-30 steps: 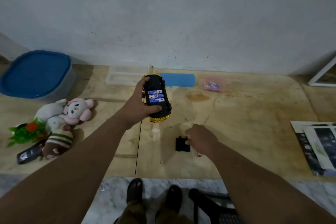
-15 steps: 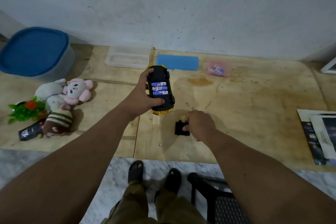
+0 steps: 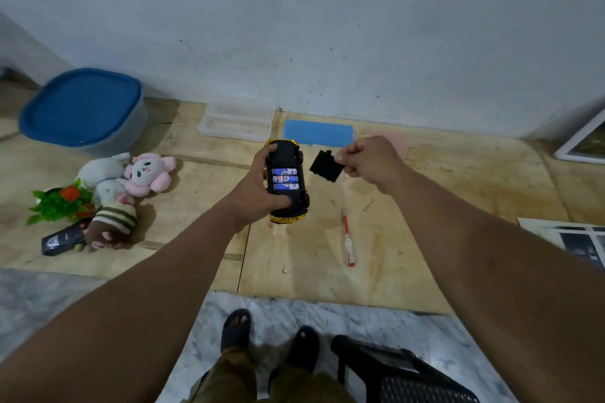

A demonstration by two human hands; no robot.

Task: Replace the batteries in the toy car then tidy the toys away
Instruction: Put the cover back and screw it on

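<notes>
While your left hand (image 3: pixel 258 193) grips the toy car (image 3: pixel 287 180) upside down above the plywood worktop (image 3: pixel 425 232), fingers curled over its far end and thumb pressed on the near end, three blue-and-white batteries (image 3: pixel 285 179) sit side by side in the open bay of its black underside. Your right hand (image 3: pixel 370 159) hangs just to the right of the car, its grip pinched together on one edge of the black battery cover (image 3: pixel 325 166), which is held clear of both the car and the worktop. A red-tipped screwdriver (image 3: pixel 348 240) lies flat on the wood below the cover, well apart from either hand.

Against the wall stand a clear plastic tray (image 3: pixel 237 123) and, beside it, a blue sponge-like block (image 3: pixel 318 132); a pink item peeks out behind your right hand, too hidden to identify. At far left sits a tub with a blue lid (image 3: pixel 82 106). Near it is a heap of soft toys: a pink plush (image 3: pixel 150 172), a white plush (image 3: pixel 103 173), a striped brown one (image 3: pixel 113 226), a green plastic plant (image 3: pixel 59 203) and a dark remote-like object (image 3: pixel 60 240). Printed sheets (image 3: pixel 576 239) rest at the right edge. Your sandalled feet (image 3: pixel 271 337) stand on marbled floor beside a black chair (image 3: pixel 409 376).
</notes>
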